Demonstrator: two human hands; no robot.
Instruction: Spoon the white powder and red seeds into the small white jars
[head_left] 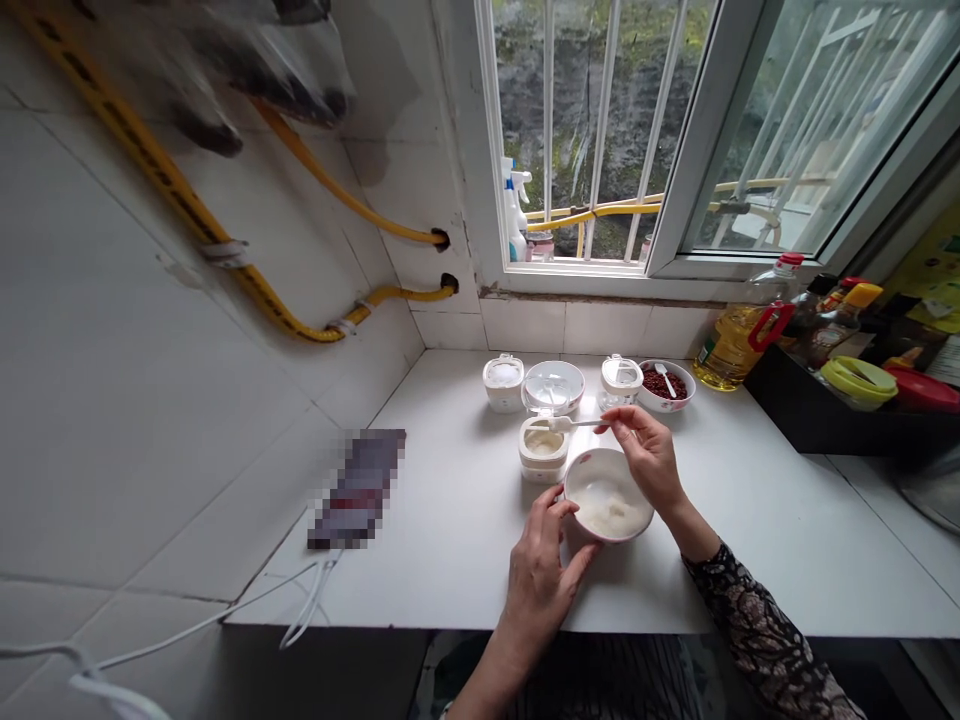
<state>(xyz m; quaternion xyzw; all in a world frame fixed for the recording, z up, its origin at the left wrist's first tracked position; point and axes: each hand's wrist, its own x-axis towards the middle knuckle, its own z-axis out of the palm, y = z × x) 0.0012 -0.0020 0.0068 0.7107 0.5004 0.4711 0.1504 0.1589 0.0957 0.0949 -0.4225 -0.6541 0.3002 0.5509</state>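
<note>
My left hand [540,580] grips the rim of a white bowl [607,495] holding a white powder or paste. My right hand [646,450] pinches the handle of a small white spoon [574,423], whose tip carries something pale above an open white jar [544,455] of cream-coloured contents. Behind these stand a lidded white jar [503,382], a round clear dish [553,387] and another small jar [619,380]. Further right, a bowl of red beans [666,387] holds a white spoon [663,372].
The white countertop [450,540] meets tiled walls with yellow gas hoses [322,190]. A pixelated phone-like object [358,488] lies left, with a white cable [225,610] over the front edge. A cooking-oil bottle [739,340] and black tray [810,410] of bottles stand right, below a barred window [600,130].
</note>
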